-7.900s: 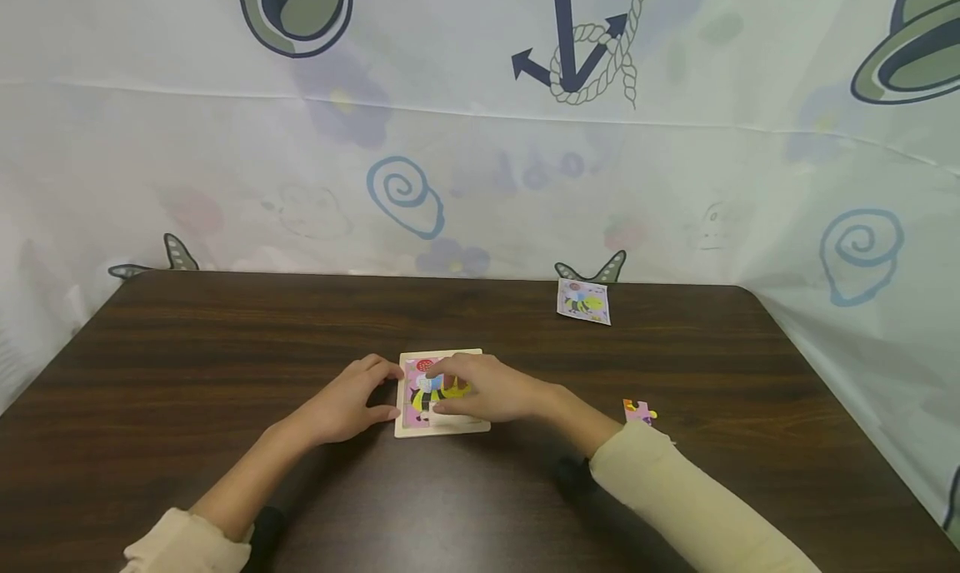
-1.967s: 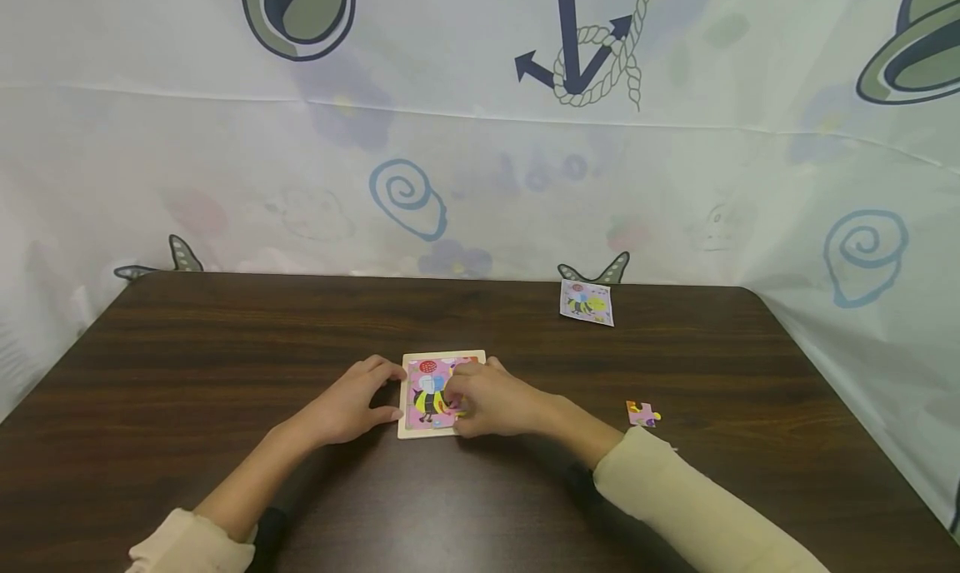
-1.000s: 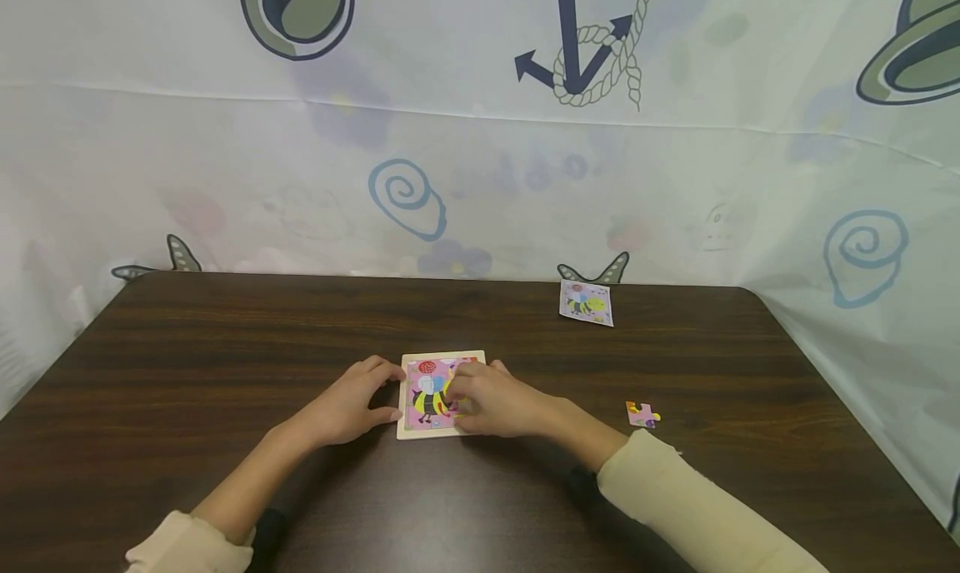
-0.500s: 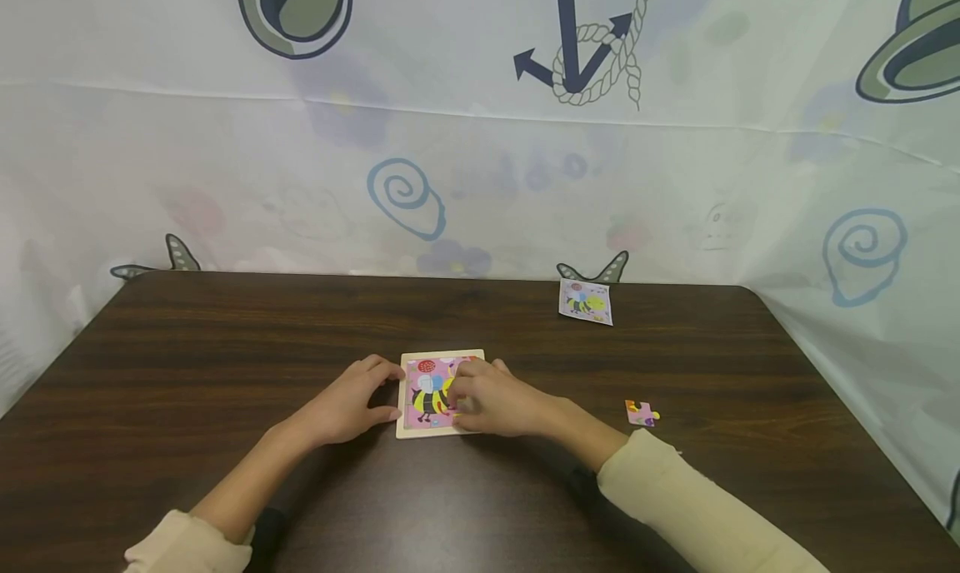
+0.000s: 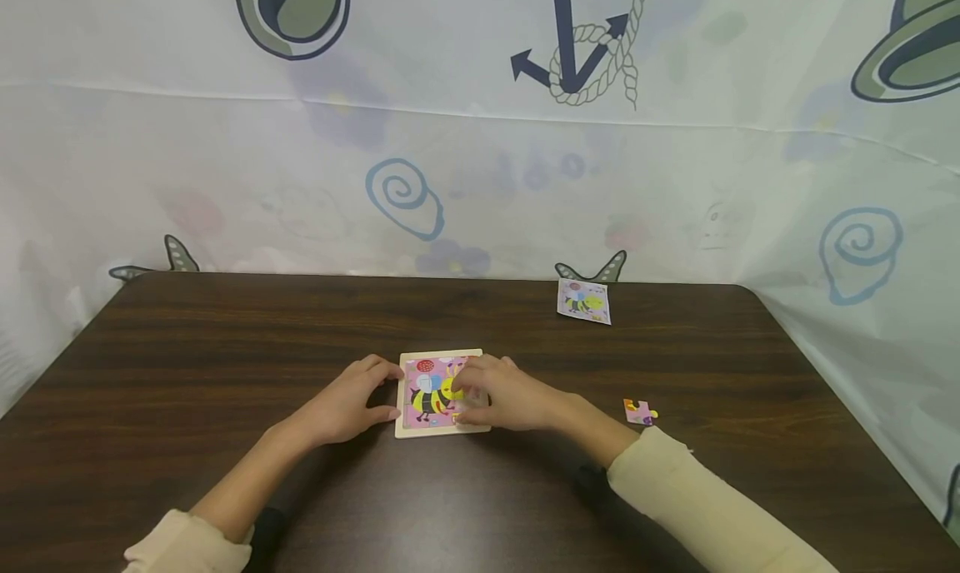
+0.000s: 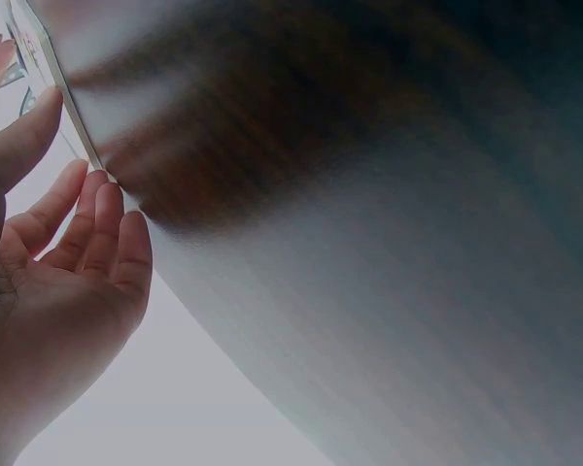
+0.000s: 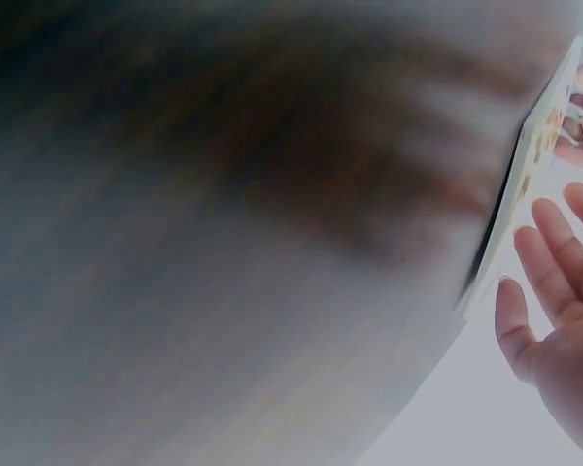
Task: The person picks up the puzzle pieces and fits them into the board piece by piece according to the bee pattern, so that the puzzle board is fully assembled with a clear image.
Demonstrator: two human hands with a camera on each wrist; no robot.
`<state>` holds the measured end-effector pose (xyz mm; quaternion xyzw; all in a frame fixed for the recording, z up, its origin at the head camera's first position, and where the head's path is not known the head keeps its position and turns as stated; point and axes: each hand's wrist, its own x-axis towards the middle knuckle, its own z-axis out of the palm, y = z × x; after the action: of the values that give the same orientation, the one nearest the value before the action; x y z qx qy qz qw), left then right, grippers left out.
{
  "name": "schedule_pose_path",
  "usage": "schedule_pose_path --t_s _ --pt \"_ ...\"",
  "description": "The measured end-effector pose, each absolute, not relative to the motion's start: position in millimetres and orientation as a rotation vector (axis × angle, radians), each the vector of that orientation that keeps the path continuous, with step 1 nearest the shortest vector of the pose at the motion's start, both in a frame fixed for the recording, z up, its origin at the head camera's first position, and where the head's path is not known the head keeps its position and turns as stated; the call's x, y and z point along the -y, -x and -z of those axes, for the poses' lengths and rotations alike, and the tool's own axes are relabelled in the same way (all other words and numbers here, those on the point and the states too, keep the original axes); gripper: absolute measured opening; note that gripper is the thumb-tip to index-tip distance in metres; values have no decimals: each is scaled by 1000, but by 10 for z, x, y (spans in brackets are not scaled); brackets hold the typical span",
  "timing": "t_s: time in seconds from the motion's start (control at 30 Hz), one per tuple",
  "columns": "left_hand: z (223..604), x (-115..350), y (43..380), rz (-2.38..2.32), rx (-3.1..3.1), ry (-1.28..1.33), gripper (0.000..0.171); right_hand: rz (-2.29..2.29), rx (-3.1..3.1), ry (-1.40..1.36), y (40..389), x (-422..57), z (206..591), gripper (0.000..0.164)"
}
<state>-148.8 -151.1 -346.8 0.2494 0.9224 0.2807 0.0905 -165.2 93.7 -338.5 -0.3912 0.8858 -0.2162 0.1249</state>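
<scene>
In the head view a bee jigsaw puzzle (image 5: 431, 398) lies in a pale wooden tray (image 5: 427, 432) near the table's middle. My left hand (image 5: 348, 402) touches the tray's left edge, thumb nearer me and fingertips farther back; the left wrist view has these fingers gently bent along the rim. Over the puzzle's right part hovers my right hand (image 5: 510, 394), thumb and fingers apart with nothing between them. A pale bare patch of the tray shows between them, and this hand hides part of the right side. The right wrist view shows its fingers (image 7: 554, 252) spread by the tray.
One loose jigsaw piece (image 5: 640, 412), pink with orange and a yellow knob, lies to the right beyond my right forearm. A printed bee picture card (image 5: 584, 301) sits at the back edge of the dark wood table (image 5: 225, 340). A patterned cloth (image 5: 480, 190) hangs behind.
Since 7.9 s ago, pink pieces cover the bottom middle, where bare wood showed. In the last half second my right hand has drawn slightly right and its fingers have spread. The left stays put.
</scene>
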Motion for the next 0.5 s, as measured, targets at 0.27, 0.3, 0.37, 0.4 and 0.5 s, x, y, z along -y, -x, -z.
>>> schedule_pose_path --t_s 0.27,0.3,0.37,0.4,0.5 --pt "3472 1508 1487 -827 -2742 -719 45 697 -2537 1065 1681 -1133 3331 39" --pt "3473 1508 1487 -828 -2742 -719 45 699 -2536 1068 1687 -1169 3330 40" --pt "3477 1508 1487 -831 -2741 -721 45 712 -2530 1075 1696 -1244 3325 41" --pt "3478 1509 1486 -832 -2741 -723 45 718 -2530 1081 1702 -1284 3327 42" --pt "3487 1511 1485 -829 -2744 -725 45 733 -2537 1078 1715 -1410 3320 42"
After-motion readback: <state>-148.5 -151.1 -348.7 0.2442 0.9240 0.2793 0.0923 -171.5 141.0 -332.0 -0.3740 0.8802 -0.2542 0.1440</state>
